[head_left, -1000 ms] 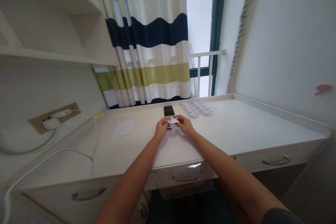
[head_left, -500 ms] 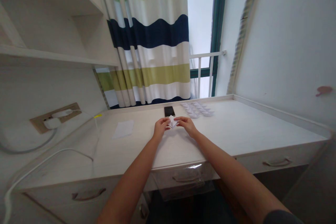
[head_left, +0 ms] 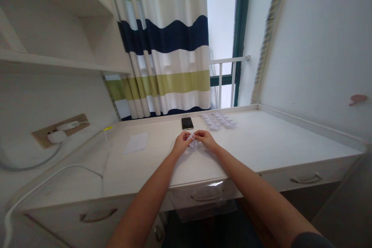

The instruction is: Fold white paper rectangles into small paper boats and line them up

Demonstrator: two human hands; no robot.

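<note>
Between my two hands is a small piece of folded white paper (head_left: pixel 194 143), partly covered by fingers. My left hand (head_left: pixel 182 142) is closed on its left side, the thumb lying across the front. My right hand (head_left: pixel 205 138) pinches its upper right part, the fingertips close to the left thumb. Just behind the hands a black phone (head_left: pixel 187 123) lies flat on the white desk (head_left: pixel 261 139). Several folded white paper pieces (head_left: pixel 219 121) stand in two rows behind and to the right of my right hand.
A stack of flat white paper sheets (head_left: pixel 136 142) lies on the left of the desk. A white cable (head_left: pixel 66 167) runs along the left side from a wall socket (head_left: pixel 62 130). A raised rim (head_left: pixel 308 126) borders the desk's right side. Clear plastic (head_left: pixel 203 201) hangs at the front drawer.
My hands have drawn closer together and slightly nearer to me, turning the folded paper. My left thumb now crosses its front, and more of the phone shows.
</note>
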